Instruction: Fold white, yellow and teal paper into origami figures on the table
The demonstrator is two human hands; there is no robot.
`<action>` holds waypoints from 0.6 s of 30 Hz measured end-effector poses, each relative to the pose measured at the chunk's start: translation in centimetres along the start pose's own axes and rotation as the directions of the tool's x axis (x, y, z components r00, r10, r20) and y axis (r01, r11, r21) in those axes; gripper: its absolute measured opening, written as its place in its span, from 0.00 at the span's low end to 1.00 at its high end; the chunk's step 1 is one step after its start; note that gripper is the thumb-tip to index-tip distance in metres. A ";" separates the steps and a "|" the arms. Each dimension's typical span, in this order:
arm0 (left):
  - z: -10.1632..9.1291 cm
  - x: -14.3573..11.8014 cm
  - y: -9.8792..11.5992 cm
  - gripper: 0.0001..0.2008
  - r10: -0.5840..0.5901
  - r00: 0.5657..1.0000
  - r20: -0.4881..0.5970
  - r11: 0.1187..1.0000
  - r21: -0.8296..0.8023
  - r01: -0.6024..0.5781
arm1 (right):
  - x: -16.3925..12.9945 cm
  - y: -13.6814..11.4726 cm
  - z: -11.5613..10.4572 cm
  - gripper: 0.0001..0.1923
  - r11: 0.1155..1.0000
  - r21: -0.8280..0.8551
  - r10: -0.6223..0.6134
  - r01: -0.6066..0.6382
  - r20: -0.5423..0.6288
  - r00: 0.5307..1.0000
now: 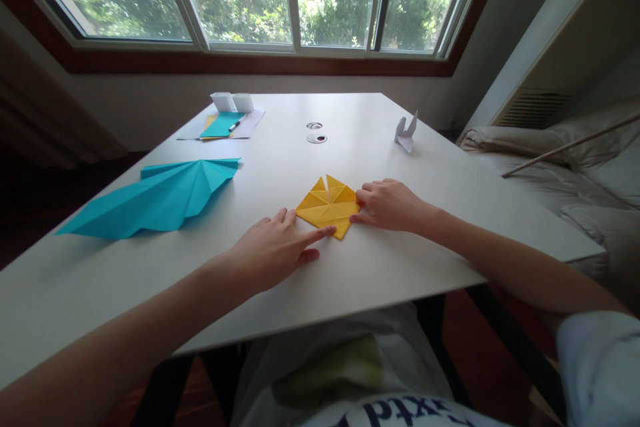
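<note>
Head view: both hands, left [273,250] and right [387,203], lie flat with open grip, fingertips pinning the yellow folded paper [327,207] to the surface [350,267], steadying its creases.

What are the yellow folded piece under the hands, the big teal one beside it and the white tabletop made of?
The yellow folded square looks like thin matte paper: sharp creases and flat triangular flaps, pressed by the left hand and right hand. The large teal pleated sheet also looks like paper, with crisp fan creases. The white table seems smooth laminate or painted board, faintly glossy; the core is hidden.
</note>
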State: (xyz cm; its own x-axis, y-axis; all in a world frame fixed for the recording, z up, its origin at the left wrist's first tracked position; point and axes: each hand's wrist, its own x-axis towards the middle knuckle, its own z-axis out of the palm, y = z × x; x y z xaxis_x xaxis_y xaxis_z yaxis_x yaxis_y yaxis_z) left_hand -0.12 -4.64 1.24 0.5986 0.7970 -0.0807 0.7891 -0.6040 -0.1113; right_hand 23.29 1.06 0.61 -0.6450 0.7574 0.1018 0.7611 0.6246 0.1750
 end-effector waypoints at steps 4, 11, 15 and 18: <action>-0.3 0.3 -0.6 0.24 -0.006 0.999 0.043 1.000 -0.013 0.007 | 0.1 0.3 0.1 0.22 1.000 0.006 0.004 -0.004 0.001 1.000; -0.4 1.6 -1.6 0.26 0.004 0.989 -0.145 0.999 0.046 0.002 | 0.1 0.7 0.3 0.17 0.999 0.043 -0.002 0.003 -0.031 1.000; 0.8 2.3 -1.4 0.23 0.213 0.963 -0.162 0.975 -0.023 -0.220 | 0.2 1.0 0.4 0.16 0.993 0.113 0.018 -0.015 -0.030 0.999; 1.5 2.6 -1.4 0.23 0.263 0.957 -0.123 0.961 -0.055 -0.271 | 0.6 1.6 0.9 0.16 0.972 0.234 0.040 -0.024 -0.063 0.997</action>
State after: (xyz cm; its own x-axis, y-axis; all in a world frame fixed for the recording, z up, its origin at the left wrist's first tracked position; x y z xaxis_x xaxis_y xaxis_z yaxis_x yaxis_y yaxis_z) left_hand 0.09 -1.73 -0.30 0.7974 0.6033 0.0154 0.6035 -0.7968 -0.0301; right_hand 24.23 2.67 0.06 -0.6168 0.7684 0.1705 0.7717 0.6331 -0.0614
